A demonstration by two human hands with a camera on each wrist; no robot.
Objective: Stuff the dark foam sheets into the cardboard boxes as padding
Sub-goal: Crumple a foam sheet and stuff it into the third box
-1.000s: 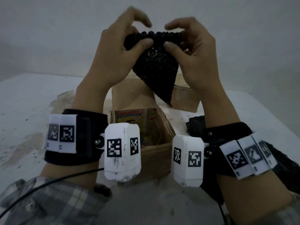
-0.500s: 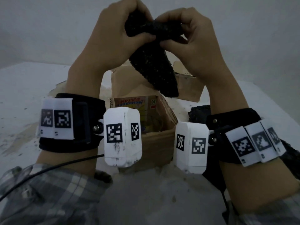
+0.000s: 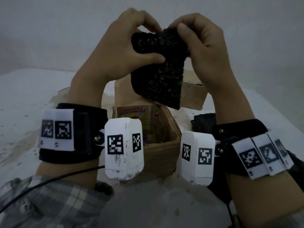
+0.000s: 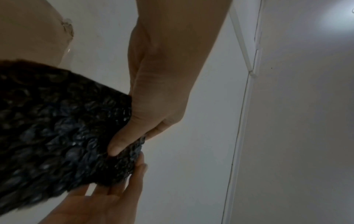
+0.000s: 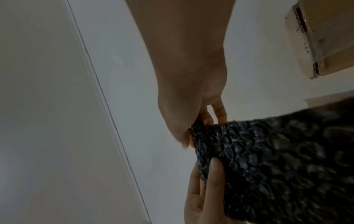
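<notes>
You are holding the dark foam sheet, bumpy and folded to a downward point, above the open cardboard box, your left hand and right hand both gripping its top edge.

We see a white table, stained | white wall behind the table | colourful printed packet above the table, text upside down

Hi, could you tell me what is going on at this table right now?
A person is holding a dark foam sheet up in the air with both hands: the left hand grips its upper left part and the right hand pinches its top right edge. It hangs above an open cardboard box that already contains a colourful printed packet. More dark foam lies on the table.
</notes>
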